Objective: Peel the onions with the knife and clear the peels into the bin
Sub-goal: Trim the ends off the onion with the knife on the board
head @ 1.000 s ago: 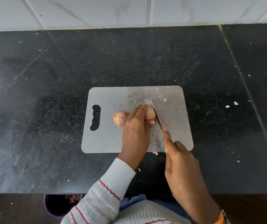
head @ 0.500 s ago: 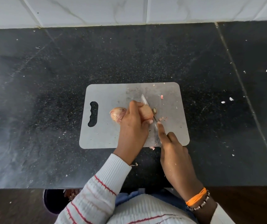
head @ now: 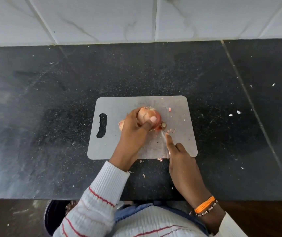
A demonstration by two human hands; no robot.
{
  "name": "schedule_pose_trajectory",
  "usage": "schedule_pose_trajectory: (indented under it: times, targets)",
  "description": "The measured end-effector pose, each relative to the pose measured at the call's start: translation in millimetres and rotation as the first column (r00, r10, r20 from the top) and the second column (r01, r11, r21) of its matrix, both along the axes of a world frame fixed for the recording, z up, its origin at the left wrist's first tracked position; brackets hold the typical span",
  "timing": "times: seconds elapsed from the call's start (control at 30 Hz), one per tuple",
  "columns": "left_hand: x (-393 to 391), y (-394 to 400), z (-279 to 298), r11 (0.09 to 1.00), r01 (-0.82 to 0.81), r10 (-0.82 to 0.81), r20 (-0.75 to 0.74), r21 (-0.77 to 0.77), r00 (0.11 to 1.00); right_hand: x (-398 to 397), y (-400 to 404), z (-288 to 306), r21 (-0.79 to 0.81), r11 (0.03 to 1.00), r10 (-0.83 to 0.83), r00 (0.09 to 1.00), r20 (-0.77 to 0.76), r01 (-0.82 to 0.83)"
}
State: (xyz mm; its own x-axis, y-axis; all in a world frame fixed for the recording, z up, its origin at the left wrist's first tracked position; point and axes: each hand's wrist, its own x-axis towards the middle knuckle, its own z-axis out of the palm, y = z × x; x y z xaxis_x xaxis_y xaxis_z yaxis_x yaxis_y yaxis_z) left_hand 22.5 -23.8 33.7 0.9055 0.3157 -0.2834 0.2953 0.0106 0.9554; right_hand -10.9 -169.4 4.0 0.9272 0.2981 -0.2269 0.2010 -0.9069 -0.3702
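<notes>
My left hand (head: 133, 132) grips a brown-skinned onion (head: 145, 115) over the grey cutting board (head: 113, 106), thumb across its cut reddish face. A sliced-off end piece (head: 163, 124) lies just to the onion's right. A second onion (head: 121, 124) peeks out behind my left hand. My right hand (head: 183, 165) holds the knife (head: 163, 134), index finger stretched along its spine. The blade is low over the board, just below the end piece, faint and mostly hidden.
Small peel scraps (head: 171, 130) dot the board and the black counter (head: 51, 117). A dark bin (head: 51, 218) with peels inside stands on the floor under the counter's front edge at lower left. A white tiled wall (head: 136, 19) rises behind.
The knife went through the onion's end, then drew back toward me. The cut-off piece now lies loose on the board. My left hand has rolled the onion so its cut face shows.
</notes>
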Motion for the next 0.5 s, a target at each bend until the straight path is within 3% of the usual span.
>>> schedule_pose_trajectory:
  times: [0.1,0.27,0.4,0.5]
  targets:
    - [3,-1,0,0.993,-0.022,0.020,-0.026,-0.114,0.999,1,-1,0,0.020,1.000,0.010,1.000,0.010,-0.010]
    - [7,-2,5,0.919,-0.121,0.050,-0.193,-0.375,0.980,4,-3,0,0.096,0.995,0.011,0.999,0.041,-0.015]
    - [8,-1,8,0.894,-0.085,-0.003,-0.197,-0.439,0.980,5,-5,-1,0.130,0.991,0.012,0.998,0.054,-0.019]
    - [10,0,15,0.794,-0.101,-0.035,-0.211,-0.600,0.977,7,-5,-3,0.154,0.988,0.013,0.998,0.055,-0.021]
